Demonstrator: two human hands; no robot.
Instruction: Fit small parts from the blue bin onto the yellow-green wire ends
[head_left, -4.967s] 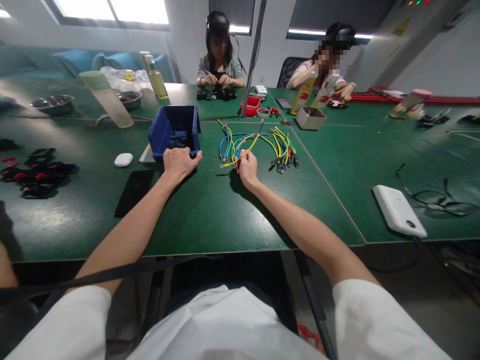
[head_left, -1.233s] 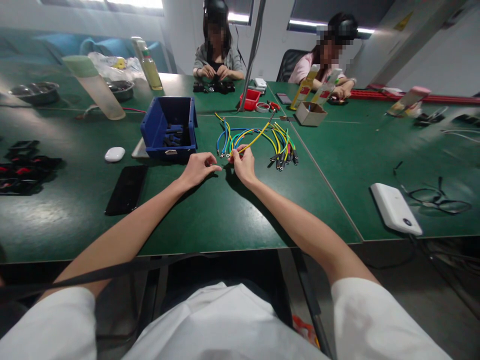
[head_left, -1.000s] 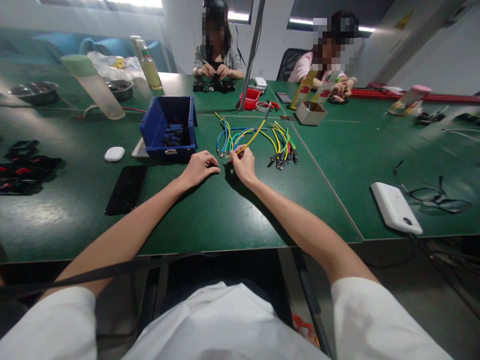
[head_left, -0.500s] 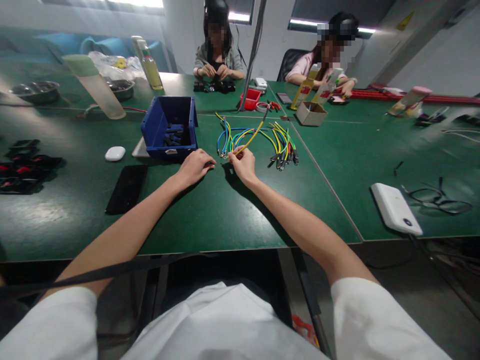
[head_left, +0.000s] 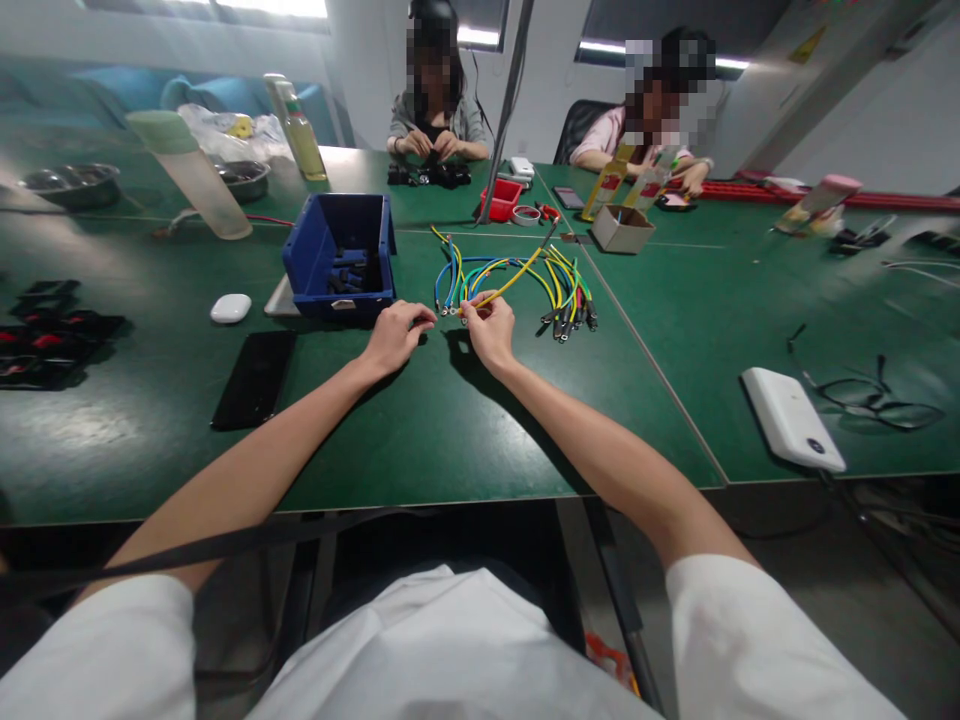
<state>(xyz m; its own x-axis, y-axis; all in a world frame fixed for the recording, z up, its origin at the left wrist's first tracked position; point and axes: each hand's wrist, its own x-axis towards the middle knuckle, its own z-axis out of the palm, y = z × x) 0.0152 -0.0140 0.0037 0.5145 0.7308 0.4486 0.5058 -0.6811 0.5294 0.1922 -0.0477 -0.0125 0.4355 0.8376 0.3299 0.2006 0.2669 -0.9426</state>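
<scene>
My right hand (head_left: 491,330) pinches the near end of a yellow wire (head_left: 517,280), which rises slanting to the far right above the table. My left hand (head_left: 397,335) lies just left of it, fingers curled in a pinch near the wire's end; what it holds is too small to make out. Behind both hands lies a bundle of blue, yellow and green wires (head_left: 562,285) with dark terminals. A blue bin (head_left: 341,258) with dark small parts stands behind my left hand.
A black phone (head_left: 253,377) and a white mouse-like case (head_left: 230,307) lie left. A white power bank (head_left: 793,418) and glasses (head_left: 874,395) lie right. A frosted bottle (head_left: 191,190), cardboard box (head_left: 621,228) and red tray (head_left: 502,198) stand farther back. Two people work at the far side.
Five seconds ago my left hand was at the blue bin; it has come back beside my right hand. Over the last second both hands barely shifted.
</scene>
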